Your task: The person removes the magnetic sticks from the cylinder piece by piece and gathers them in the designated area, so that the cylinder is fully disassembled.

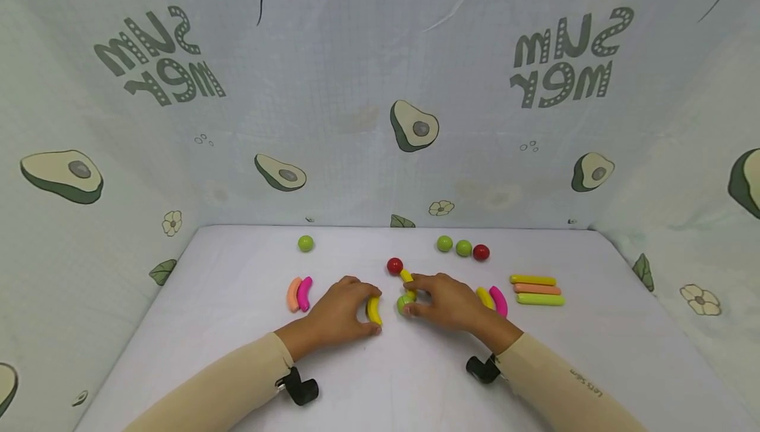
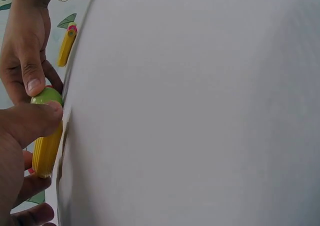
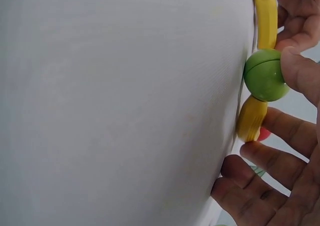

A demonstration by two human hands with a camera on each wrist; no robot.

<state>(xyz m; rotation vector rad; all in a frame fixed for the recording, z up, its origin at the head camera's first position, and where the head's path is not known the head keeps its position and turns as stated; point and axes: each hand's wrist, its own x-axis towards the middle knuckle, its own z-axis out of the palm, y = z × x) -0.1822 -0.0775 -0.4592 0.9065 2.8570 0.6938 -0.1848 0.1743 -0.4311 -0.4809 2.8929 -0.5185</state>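
Note:
My left hand [image 1: 335, 313] pinches a curved yellow stick [image 1: 373, 310] between thumb and fingers, just left of a green ball [image 1: 404, 305]. My right hand [image 1: 448, 301] has its thumb on that ball and its fingertips along another curved yellow stick [image 1: 406, 276]. This second stick runs from the green ball back to a red ball [image 1: 394, 266]. In the right wrist view, the green ball [image 3: 266, 75] shows a seam and lies between the two yellow sticks. Thumb and fingers partly cover both sticks in the head view.
Orange [image 1: 293, 294] and magenta [image 1: 304, 293] curved sticks lie left. A yellow [image 1: 485, 297] and a magenta [image 1: 499, 301] one lie by my right wrist. Straight sticks [image 1: 537, 289] are farther right. One green ball [image 1: 305, 243] sits back left; two green [image 1: 444, 243] and a red [image 1: 481, 252] back right.

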